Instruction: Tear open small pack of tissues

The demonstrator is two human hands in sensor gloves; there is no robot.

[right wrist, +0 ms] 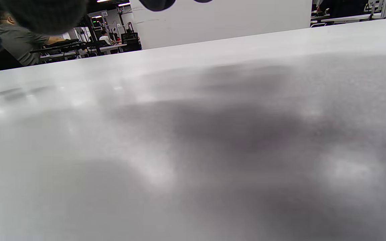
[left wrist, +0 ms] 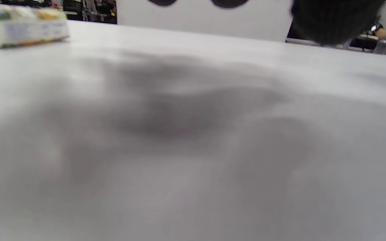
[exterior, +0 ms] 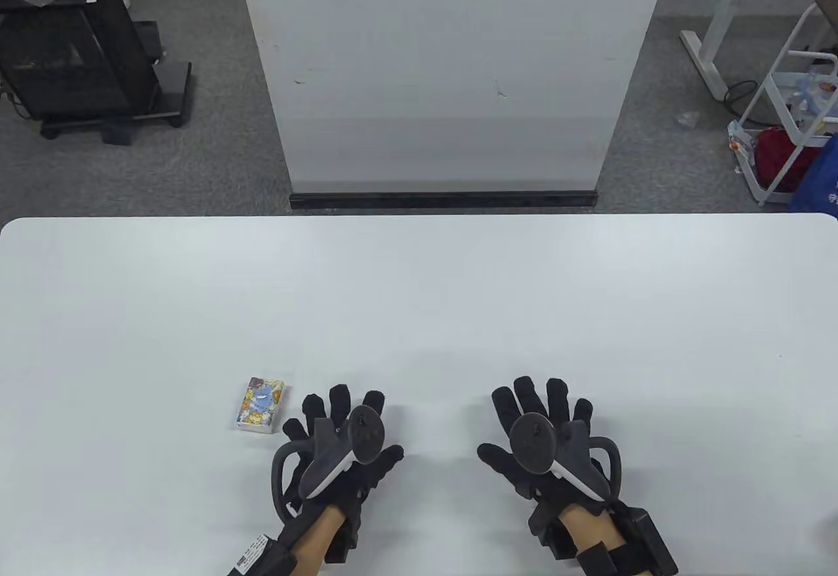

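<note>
Both black-gloved hands sit palms-down near the table's front edge, left hand (exterior: pixel 340 435) and right hand (exterior: pixel 543 435), fingers spread, holding nothing, probably a ready pose. The small colourful cartoon-print tissue pack (exterior: pixel 260 405) lies flat on the white table (exterior: pixel 458 288), just beside the left hand, looks unopened.

No text can be read; the tissue pack (exterior: pixel 260 405) shows only colourful cartoon print.
</note>
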